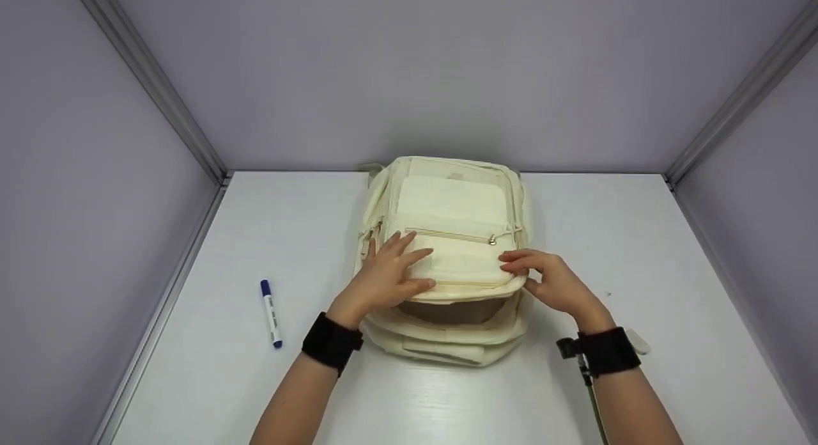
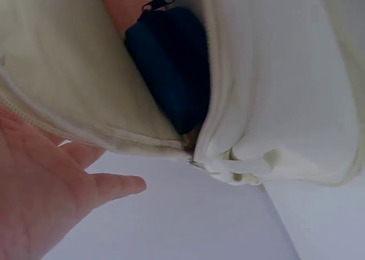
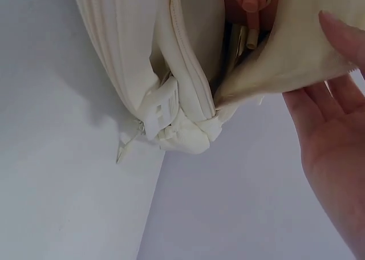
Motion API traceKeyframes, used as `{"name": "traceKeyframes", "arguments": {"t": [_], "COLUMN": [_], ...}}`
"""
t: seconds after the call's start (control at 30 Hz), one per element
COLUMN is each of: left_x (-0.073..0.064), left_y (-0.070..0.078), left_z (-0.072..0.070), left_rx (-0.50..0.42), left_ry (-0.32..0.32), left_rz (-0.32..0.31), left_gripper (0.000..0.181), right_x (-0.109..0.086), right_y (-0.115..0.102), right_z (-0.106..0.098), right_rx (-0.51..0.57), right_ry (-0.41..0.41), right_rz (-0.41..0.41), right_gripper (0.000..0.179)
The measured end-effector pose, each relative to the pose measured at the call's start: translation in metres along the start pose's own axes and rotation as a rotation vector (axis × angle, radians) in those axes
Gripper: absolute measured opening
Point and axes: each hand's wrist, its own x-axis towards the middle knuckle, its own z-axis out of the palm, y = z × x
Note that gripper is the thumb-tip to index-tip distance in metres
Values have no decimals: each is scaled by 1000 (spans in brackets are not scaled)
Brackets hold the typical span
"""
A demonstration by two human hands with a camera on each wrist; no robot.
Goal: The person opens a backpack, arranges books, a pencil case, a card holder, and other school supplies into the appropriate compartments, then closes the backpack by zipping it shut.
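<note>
A cream backpack (image 1: 454, 202) lies on the table with its main compartment unzipped toward me. My left hand (image 1: 383, 275) rests with spread fingers on the left of its front panel, near the opening's edge. On the right side, my right hand (image 1: 556, 282) pinches the lifted panel's rim, thumb inside and fingers outside in the right wrist view. Inside the bag, the left wrist view shows a dark blue zippered pouch (image 2: 171, 66) beside a pink thing (image 2: 128, 6). A pink item with a round knob (image 3: 251, 0) appears inside in the right wrist view.
A blue-capped white marker (image 1: 271, 314) lies on the table (image 1: 422, 406) left of the backpack. Partly behind the right wristband is a small white object (image 1: 638, 341). Grey-lilac walls (image 1: 447, 80) enclose the table's back and sides.
</note>
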Motion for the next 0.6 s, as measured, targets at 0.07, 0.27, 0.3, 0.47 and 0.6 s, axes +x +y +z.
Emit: {"name": "traceKeyframes", "arguments": {"t": [0.07,0.27,0.3,0.47,0.6], "left_x": [-3,-11,-11,-11,-11], "left_y": [-3,-8,-8,-6,-5], "left_z": [8,33,36,46,53], "left_rx": [14,34,42,83,136], "left_ry": [-14,18,26,68,105], "left_rz": [-7,6,4,6,10], "left_gripper": [67,69,69,67,65], "right_x": [-4,-7,-7,-6,-3], "right_y": [-6,-18,-13,-13,-21], "right_z": [0,10,13,24,36], "right_rx": [6,-9,-24,-79,-171], "right_ry": [-47,-37,-22,-13,-52], "right_rz": [46,103,94,97,171], "right_gripper": [50,39,38,35,53]}}
